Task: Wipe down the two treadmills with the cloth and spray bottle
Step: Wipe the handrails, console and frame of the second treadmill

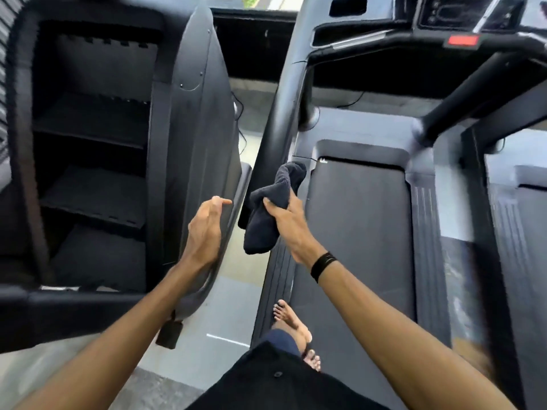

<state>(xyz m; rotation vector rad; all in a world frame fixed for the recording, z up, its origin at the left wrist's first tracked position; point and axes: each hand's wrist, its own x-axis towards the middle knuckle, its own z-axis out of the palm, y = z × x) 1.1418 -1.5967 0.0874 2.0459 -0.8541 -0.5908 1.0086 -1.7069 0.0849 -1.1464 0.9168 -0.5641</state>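
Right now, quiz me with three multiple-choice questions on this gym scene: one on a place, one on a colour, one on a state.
1. Where is the cloth?
A. On the treadmill belt
B. In the right hand
C. On the floor

2. What colour is the cloth?
A. White
B. Yellow
C. Dark navy

3. What is the left hand doing?
A. Holding nothing, fingers relaxed
B. Gripping a spray bottle
C. Gripping the cloth

Answers: B, the fingers curl round it in mid-air; C, it looks dark blue-black; A, nothing sits in its loose fingers.

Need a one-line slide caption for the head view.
Right hand grips a dark cloth beside the treadmill upright; left hand hangs open.
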